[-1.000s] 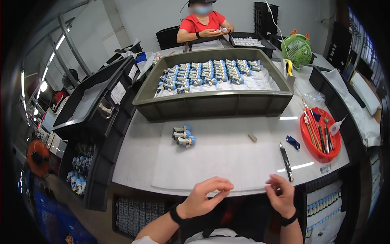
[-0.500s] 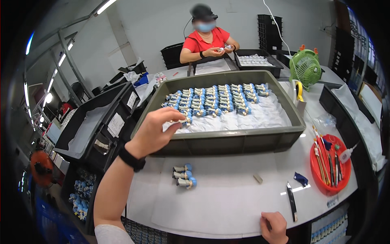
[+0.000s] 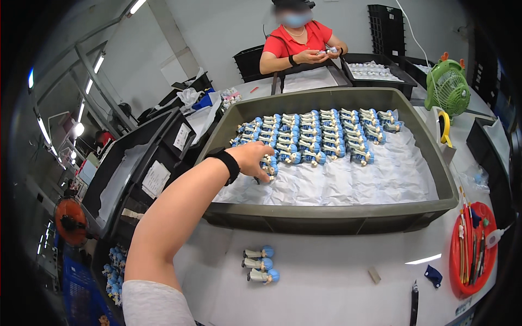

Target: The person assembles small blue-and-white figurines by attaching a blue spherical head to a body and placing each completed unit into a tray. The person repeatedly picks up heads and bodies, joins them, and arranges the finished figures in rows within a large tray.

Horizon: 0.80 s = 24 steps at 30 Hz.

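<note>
My left hand [image 3: 255, 158] reaches into a large grey-green crate [image 3: 331, 217] and closes around a small blue-capped figurine [image 3: 268, 166] at the near left end of the rows. Several rows of the same blue and white figurines [image 3: 321, 136] lie on white paper inside the crate. A black band sits on my left wrist. Three more figurines [image 3: 261, 264] lie side by side on the white table in front of the crate. My right hand is out of the picture.
A red round tray [image 3: 472, 249] with brushes and tools stands at the right. A green fan [image 3: 447, 87] stands behind it. Black trays [image 3: 136, 168] are stacked at the left. Across the table a person in a red shirt [image 3: 299, 41] handles a small part. A dark pen [image 3: 414, 301] lies near the front edge.
My left hand went from the table's front edge up over the crate, then down onto a figurine in the front row. My right hand dropped out of view.
</note>
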Each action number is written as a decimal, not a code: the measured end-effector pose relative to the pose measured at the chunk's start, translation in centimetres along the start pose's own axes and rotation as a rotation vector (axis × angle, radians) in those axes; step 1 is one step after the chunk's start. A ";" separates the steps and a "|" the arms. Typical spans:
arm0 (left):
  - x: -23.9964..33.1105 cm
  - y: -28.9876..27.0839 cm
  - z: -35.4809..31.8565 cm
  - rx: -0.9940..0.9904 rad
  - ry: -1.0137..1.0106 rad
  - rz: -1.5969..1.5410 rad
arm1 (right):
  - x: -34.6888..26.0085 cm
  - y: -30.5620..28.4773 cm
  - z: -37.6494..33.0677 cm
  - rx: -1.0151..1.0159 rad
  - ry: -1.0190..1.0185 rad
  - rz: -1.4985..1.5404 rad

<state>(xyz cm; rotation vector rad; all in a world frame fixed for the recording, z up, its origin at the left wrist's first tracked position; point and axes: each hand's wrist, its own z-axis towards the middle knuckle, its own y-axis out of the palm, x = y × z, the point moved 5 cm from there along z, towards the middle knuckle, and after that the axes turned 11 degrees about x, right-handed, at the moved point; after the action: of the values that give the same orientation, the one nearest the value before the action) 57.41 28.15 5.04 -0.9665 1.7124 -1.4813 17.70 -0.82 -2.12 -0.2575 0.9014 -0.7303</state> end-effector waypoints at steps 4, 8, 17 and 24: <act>-1.8 2.6 2.4 -0.078 -0.103 0.108 | 0.5 0.2 -0.3 -0.014 0.010 -0.001; -3.1 3.5 3.3 -0.066 -0.101 0.156 | 0.7 0.4 -0.2 -0.051 0.008 -0.007; -3.2 2.9 4.1 -0.024 -0.080 0.063 | 0.8 0.5 0.0 -0.053 0.018 -0.021; -4.0 3.2 4.4 0.026 -0.056 0.124 | 0.6 0.6 0.2 -0.050 0.011 -0.029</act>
<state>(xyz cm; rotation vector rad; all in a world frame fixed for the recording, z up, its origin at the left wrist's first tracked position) 62.90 29.67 1.38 -0.8642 1.6780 -1.3811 18.35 -0.77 -2.64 -0.3114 0.9291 -0.7375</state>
